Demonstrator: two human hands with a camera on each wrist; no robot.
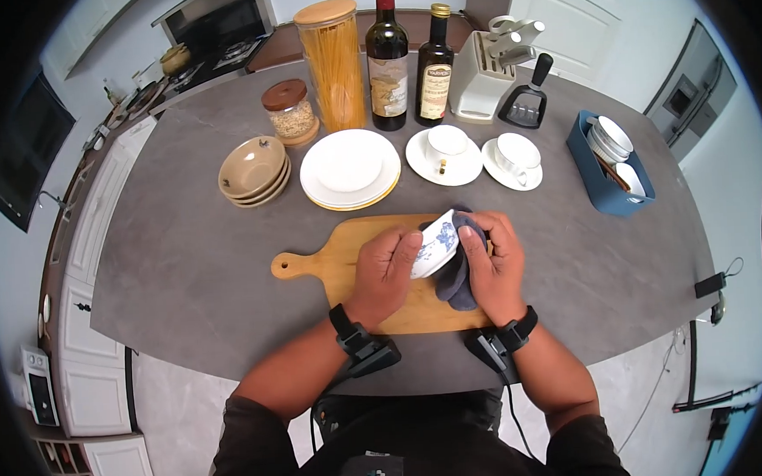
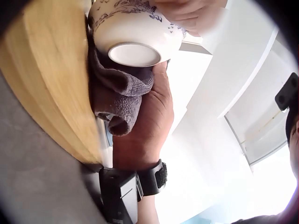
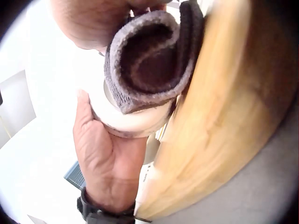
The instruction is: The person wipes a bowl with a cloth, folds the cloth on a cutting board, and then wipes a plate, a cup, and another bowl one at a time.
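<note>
A white bowl with a blue floral pattern (image 1: 437, 246) is held tilted over the wooden cutting board (image 1: 355, 239). My left hand (image 1: 381, 272) grips one side of it, thumb near the rim. On the other side, my right hand (image 1: 497, 263) pinches a dark grey cloth (image 1: 458, 287) against the bowl's rim. In the left wrist view, the bowl's foot ring (image 2: 134, 54) faces the camera and the cloth (image 2: 119, 88) hangs in folds beneath. The right wrist view has the rolled cloth (image 3: 114, 79) covering part of the bowl (image 3: 135, 122).
Beyond the board stand stacked brown bowls (image 1: 246, 169), white plates (image 1: 350, 167), and two cups on saucers (image 1: 446, 171). Behind them are a pasta jar (image 1: 333, 70), two bottles (image 1: 388, 76) and a knife block (image 1: 479, 80). A blue bin (image 1: 600, 182) with dishes sits at right.
</note>
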